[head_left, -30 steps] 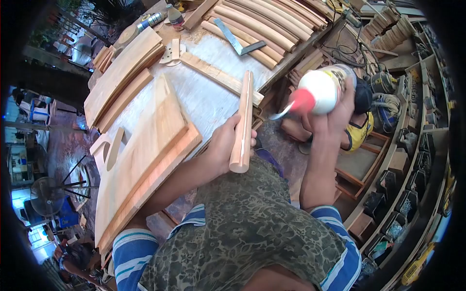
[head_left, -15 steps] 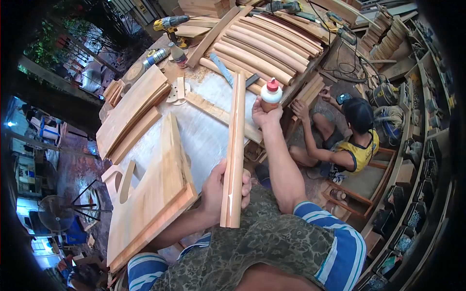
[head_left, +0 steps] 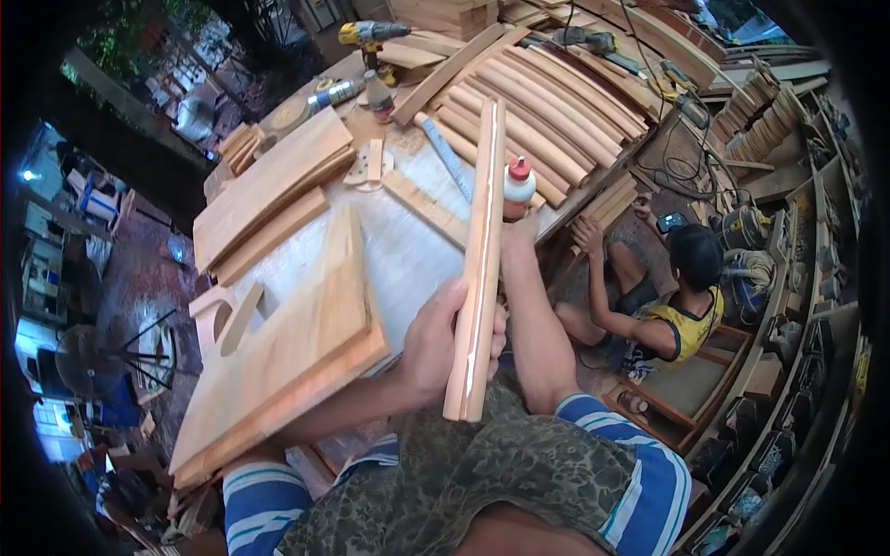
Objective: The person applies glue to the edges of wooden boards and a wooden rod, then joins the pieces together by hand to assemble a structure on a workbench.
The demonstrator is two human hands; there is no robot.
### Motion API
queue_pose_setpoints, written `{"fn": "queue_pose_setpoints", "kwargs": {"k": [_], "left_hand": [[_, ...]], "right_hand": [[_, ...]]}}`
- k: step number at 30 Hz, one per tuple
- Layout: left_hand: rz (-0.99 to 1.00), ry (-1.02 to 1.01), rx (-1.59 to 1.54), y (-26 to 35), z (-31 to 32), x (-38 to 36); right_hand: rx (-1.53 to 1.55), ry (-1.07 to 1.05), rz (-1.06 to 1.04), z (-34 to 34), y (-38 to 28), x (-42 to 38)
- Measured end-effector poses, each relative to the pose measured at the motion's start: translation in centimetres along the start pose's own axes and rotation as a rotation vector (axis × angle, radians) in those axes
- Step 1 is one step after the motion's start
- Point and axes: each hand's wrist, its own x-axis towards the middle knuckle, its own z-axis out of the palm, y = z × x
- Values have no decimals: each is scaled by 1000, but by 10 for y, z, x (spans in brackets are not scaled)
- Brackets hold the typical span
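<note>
My left hand point(head_left: 443, 335) is wrapped round a long wooden rail point(head_left: 479, 269), held up at a slant over my apron. A white line of glue runs along a groove in its length. Just behind the rail, my right hand point(head_left: 521, 232) grips a glue bottle point(head_left: 520, 188) with a red cap, close over the table's right edge. The rail covers part of that hand. Left of my left hand, wide wooden boards point(head_left: 287, 352) lean over the table point(head_left: 371, 218).
Many curved wooden rails point(head_left: 556, 116) lie at the back of the table. A cordless drill point(head_left: 373, 39) and a small bottle point(head_left: 379, 97) stand at the back left. To the right, a person in a yellow shirt point(head_left: 686, 324) crouches beside the table, hands on wood pieces.
The rail has swung more upright and moved right, its glued groove turned further toward me. My right hand with the bottle is lower and partly behind the rail. The view has shifted.
</note>
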Motion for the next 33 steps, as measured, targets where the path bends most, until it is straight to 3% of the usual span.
{"fn": "queue_pose_setpoints", "kwargs": {"k": [1,4,6,10,13,14,15,17,18,19,21,22,23,25,27,28,29,30,32,33], "left_hand": [[17,6,43,-1,-2,2],[34,38,106,6,-4,6],[47,48,151,8,-6,7],[90,80,223,29,-3,7],[281,-93,555,67,-5,2],[451,-63,949,86,-2,-8],[780,-39,1379,102,2,-29],[1679,-180,1741,131,-6,-53],[1855,-156,1952,135,-23,-66],[1865,-169,1960,144,-29,-75],[2070,-341,2358,161,-34,-85],[2084,-458,2296,169,-36,-83],[2093,-438,2306,177,-38,-77],[2341,-380,2239,196,-39,-67],[2424,-127,2337,221,-46,-71],[1972,23,2435,228,-38,-103],[2243,401,2317,229,-51,-116],[2216,720,2301,231,-55,-139],[2120,1041,2342,242,-77,-166],[1901,1213,2424,241,-86,-178]], "right_hand": [[12,63,9,-4,4,-20],[-430,-325,201,-27,0,-70],[-585,-637,303,-2,16,-120],[-692,-916,239,50,41,-140],[-592,-831,143,101,45,-160],[-587,-970,145,114,36,-153],[-636,-986,39,126,26,-149],[-726,-1006,-108,146,16,-152],[-753,-965,-161,151,14,-155],[-770,-923,-221,154,17,-156],[-807,-876,-282,152,26,-161],[-852,-834,-329,155,32,-162],[-857,-850,-323,155,35,-161],[-881,-850,-261,152,41,-155],[-881,-825,-256,155,44,-151],[-899,-805,-273,154,40,-144],[-912,-783,-293,155,34,-140],[-913,-722,-331,157,32,-144],[-921,-719,-369,163,19,-151],[-949,-712,-392,163,12,-154]]}}
